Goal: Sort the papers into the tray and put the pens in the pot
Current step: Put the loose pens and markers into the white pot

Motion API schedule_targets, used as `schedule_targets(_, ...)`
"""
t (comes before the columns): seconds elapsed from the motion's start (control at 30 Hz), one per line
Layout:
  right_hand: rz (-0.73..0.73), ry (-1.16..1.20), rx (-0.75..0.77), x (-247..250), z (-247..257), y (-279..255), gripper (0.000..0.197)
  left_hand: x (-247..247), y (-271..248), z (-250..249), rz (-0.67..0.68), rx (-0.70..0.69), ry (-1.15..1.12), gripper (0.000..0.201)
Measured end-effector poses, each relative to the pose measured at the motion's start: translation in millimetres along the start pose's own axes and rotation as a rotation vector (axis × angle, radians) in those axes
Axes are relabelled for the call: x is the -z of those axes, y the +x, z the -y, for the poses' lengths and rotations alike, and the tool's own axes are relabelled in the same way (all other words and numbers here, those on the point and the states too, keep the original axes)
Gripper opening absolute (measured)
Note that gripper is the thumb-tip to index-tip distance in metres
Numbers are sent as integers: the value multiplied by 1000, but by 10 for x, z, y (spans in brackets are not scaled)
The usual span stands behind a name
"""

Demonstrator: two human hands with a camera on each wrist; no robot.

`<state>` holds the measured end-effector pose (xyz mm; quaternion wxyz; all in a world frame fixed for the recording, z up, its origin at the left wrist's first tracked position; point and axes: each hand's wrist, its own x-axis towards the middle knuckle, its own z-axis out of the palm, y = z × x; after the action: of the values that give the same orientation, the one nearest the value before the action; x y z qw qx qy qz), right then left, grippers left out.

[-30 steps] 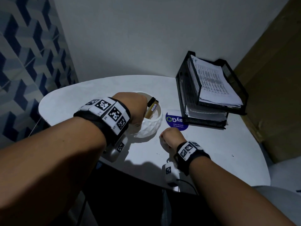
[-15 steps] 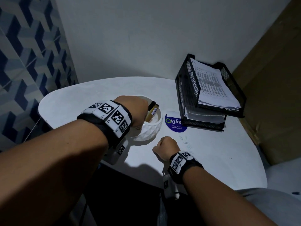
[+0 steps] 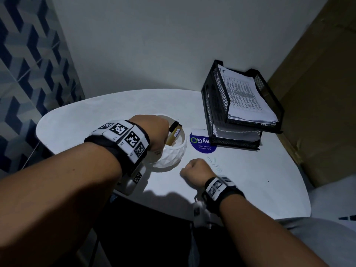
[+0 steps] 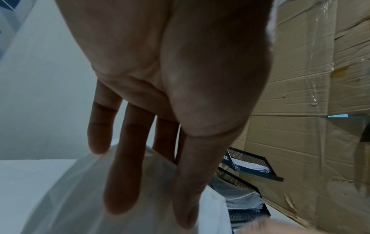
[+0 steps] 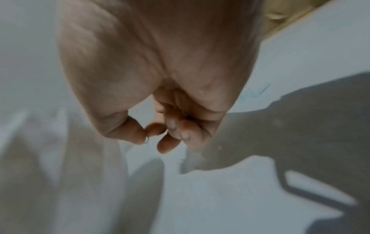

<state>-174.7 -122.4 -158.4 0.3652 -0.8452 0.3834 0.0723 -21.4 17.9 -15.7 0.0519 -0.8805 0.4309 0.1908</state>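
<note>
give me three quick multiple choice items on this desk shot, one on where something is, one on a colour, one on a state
1. Where is the round sticker?
A. inside the pot
B. on the table between the pot and the tray
C. on the wall

2. What colour is the paper tray?
A. black
B. red
C. white

3. What is the left hand doing?
A. lying flat on the papers
B. hanging off the table
C. resting straight fingers on the white pot

Answers:
1 B, the head view shows the sticker flat on the table between the two.
2 A, its mesh walls are black.
3 C, the left wrist view shows straight fingers against the pot.
</note>
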Motion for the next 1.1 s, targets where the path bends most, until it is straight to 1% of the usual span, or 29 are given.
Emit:
schedule_targets(0.07,-64,69,36,231,94,71,10,1,-4,16,5,3,2,20)
schedule_targets(0.13,-192,307,-16,524,271,115,10,9,-10,26,10,1,0,21)
schedule_targets(0.17,-250,392,-28,659,378,124,15,14,-12,24,9,-4,-3,21)
schedule_targets(0.2,-281,462,-8,766,472,150,19,20,-14,20,5,-12,-6,20)
schedule_targets(0.27,-299,537,92,864,729,118,23,33,-16,-11,-1,-35,-11,18)
schedule_targets(0.37,-280,545,277,873,1058,-7,24,51,-22,-91,-18,-67,-22,18)
schedule_targets(0.43,-247,473,371,823,1156,-62,25,56,-22,-145,-23,-85,-32,18)
schedule_targets(0.5,-194,368,401,769,1151,-100,27,56,-19,-197,-29,-112,-41,23)
schedule_targets(0.57,-170,343,391,783,1068,-112,29,56,-8,-246,-33,-127,-56,29)
schedule_targets(0.63,-214,462,362,880,959,-93,32,60,5,-296,-30,-124,-58,24)
schedule_targets(0.7,-292,653,329,1043,827,-63,33,56,19,-344,-26,-116,-38,18)
schedule_targets(0.73,-333,713,299,1131,714,-35,32,53,28,-369,-20,-114,-27,18)
schedule_targets(0.8,-399,724,189,1257,377,49,30,44,44,-413,-5,-106,-13,22)
schedule_targets(0.87,-401,673,18,1325,-40,107,24,37,65,-455,7,-101,-2,24)
schedule_targets(0.93,-351,644,-177,1318,-440,126,18,18,93,-479,8,-100,17,25)
schedule_targets(0.97,-323,615,-250,1276,-633,147,13,8,104,-488,9,-99,26,25)
schedule_targets(1.0,-290,523,-294,1233,-783,149,9,-5,117,-494,10,-97,33,24)
schedule_targets(1.07,-202,275,-304,1112,-1019,195,9,-25,141,-505,11,-92,40,25)
schedule_targets(1.1,-167,195,-310,1050,-1075,201,12,-35,153,-506,9,-91,39,25)
